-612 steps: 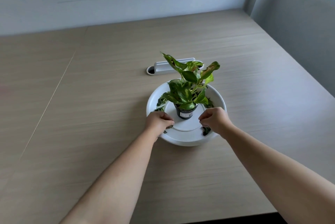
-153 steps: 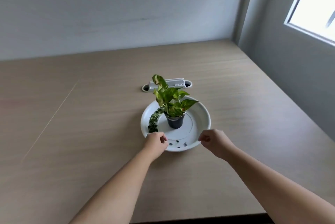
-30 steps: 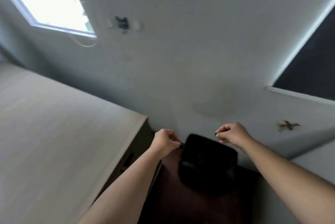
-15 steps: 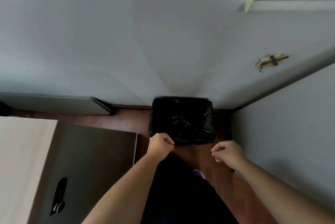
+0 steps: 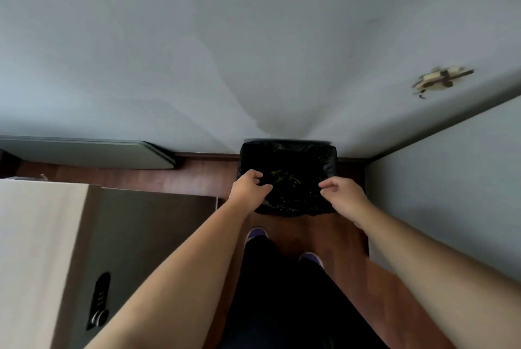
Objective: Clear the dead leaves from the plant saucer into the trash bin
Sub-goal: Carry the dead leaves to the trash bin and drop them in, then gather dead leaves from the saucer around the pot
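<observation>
The trash bin [image 5: 328, 152], lined with a black bag, stands on the floor against the wall. Green and brown leaf bits [image 5: 284, 179] lie inside it. Both my hands hover over its near half. My left hand [image 5: 248, 186] is at the left side with fingers curled toward the thumb. My right hand [image 5: 342, 196] is at the right side, thumb and fingertips loosely pinched. Any leaf bits in either hand are too small to make out. The plant and its saucer are out of view.
A light wooden table corner [image 5: 36, 235] and its dark side panel [image 5: 141, 235] stand at the left. A grey wall [image 5: 451, 179] closes in on the right. My purple shoes [image 5: 256, 233] stand on the brown wood floor just short of the bin.
The view has tilted down and closer to the bin. Both hands have moved forward from the bin's near edge to above its opening, and their fingers have loosened a little.
</observation>
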`<act>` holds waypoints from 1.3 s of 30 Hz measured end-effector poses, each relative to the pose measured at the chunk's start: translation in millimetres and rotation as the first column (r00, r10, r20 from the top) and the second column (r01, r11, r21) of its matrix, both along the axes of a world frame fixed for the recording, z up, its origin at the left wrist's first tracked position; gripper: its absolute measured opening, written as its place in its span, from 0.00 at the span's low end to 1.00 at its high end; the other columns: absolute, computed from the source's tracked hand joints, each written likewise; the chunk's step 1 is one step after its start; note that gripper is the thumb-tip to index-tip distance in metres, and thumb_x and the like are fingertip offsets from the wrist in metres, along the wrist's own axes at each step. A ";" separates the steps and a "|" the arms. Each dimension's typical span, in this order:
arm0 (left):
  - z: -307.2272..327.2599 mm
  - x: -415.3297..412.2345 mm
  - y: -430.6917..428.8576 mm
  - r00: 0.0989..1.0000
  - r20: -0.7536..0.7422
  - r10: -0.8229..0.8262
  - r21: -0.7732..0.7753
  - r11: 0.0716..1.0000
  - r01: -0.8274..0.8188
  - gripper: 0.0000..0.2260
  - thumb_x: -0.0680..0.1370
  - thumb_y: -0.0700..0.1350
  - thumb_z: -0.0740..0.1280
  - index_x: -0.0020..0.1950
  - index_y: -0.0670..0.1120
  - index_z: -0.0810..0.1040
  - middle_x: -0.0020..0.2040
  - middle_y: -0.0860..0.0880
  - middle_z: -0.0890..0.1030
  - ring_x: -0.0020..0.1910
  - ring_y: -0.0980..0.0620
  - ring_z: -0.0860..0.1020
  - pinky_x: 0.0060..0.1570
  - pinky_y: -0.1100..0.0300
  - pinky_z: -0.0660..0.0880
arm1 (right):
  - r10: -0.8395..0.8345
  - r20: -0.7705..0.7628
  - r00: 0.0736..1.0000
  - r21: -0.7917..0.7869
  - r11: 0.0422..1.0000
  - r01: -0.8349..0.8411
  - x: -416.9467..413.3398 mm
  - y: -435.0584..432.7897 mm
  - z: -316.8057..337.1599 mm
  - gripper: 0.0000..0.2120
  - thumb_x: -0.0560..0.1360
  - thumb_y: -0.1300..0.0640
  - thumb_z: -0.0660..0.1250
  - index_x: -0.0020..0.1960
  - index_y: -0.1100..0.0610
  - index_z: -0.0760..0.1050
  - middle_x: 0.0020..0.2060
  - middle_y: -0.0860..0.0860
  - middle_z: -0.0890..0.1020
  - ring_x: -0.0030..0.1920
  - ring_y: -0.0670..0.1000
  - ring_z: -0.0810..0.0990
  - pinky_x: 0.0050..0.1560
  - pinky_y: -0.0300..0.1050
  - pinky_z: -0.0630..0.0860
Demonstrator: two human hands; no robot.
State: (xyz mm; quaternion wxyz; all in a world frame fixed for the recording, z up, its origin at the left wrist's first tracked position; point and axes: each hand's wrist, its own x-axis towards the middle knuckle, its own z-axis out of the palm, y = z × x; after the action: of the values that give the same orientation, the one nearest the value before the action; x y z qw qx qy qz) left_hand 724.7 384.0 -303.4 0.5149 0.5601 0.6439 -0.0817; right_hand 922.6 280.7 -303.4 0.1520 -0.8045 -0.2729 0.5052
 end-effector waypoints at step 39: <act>246.4 -652.3 -451.2 0.626 -0.465 0.626 0.452 0.776 -0.440 0.20 0.74 0.41 0.65 0.66 0.50 0.73 0.66 0.48 0.73 0.67 0.46 0.69 0.66 0.54 0.65 | 0.748 0.508 -0.427 0.215 -0.591 -0.778 -699.6 -152.0 236.9 0.19 0.72 0.50 0.68 0.63 0.50 0.75 0.60 0.48 0.79 0.60 0.51 0.77 0.60 0.44 0.73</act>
State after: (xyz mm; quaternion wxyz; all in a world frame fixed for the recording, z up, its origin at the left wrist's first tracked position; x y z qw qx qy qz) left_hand 72.3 -67.1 -57.0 0.1980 0.3563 0.9132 0.0030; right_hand 223.1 128.6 -66.4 -0.1341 -0.1026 -0.9515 0.2571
